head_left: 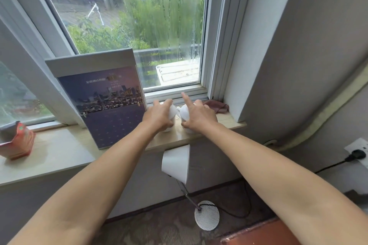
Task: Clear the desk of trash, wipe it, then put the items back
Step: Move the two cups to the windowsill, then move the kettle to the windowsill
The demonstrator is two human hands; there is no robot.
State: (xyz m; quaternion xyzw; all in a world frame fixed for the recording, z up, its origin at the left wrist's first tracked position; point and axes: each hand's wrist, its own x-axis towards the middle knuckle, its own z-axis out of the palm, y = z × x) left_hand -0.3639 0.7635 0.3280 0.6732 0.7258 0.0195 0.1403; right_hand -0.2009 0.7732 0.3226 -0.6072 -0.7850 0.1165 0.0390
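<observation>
On the windowsill (59, 151), the left hand (159, 116) curled round one white cup (172, 112) while the right hand (197, 115), forefinger extended toward twelve o'clock, gripped a second white cup (185, 114) touching it at three o'clock. A display stand (105, 103) stood at nine o'clock of them, a crumpled cloth (216, 106) at two o'clock.

Your light's all soft daylight from the window (139, 26), overcast-looking, so no harsh glare. The glass is streaked wet, blurring the trees outside. Your forearms throw faint shadows on the sill (59, 157). Wide-angle lens bends the window frame and wall at the edges. The carpet (159, 228) sits dimmer.
</observation>
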